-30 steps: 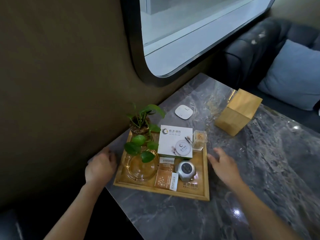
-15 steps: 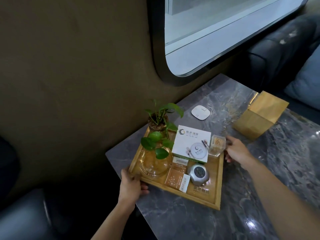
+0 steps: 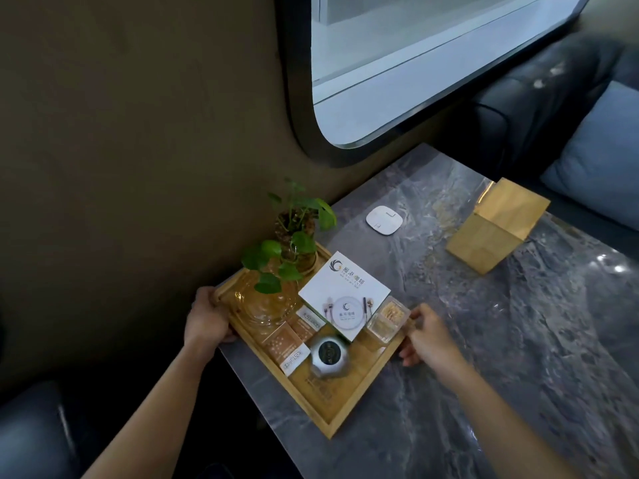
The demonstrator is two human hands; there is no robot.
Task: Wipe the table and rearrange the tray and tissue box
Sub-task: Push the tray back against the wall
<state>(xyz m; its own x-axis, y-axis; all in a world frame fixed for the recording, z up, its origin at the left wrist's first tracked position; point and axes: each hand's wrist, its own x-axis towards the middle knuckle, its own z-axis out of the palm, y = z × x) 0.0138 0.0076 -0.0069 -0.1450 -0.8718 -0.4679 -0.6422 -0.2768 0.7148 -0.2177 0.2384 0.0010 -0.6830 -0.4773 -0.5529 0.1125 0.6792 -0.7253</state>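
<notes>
The tray (image 3: 349,395) is gripped at two opposite edges. The left hand (image 3: 207,318) is clamped on the rim at the wall-side corner, fingers curled over it; the right hand (image 3: 427,335) is closed on the rim beside the small clear container (image 3: 386,319). The tray sits at the near left corner of the counter (image 3: 501,357), turned askew, one corner near the front edge. Whether it is lifted clear of the surface cannot be told.

Load noted: potted plant (image 3: 297,236), glass dish (image 3: 268,300), white card (image 3: 344,293), packets (image 3: 288,344), a round grey gadget (image 3: 328,354). The tissue box (image 3: 498,224) stands well apart, toward the far right edge; a white puck (image 3: 384,219) lies between it and the plant.

Step judged in hand: shifting the tray to free the surface. No cloth is seen. The next move calls for a level carry, since the plant looks top-heavy and the loose items could slide.
</notes>
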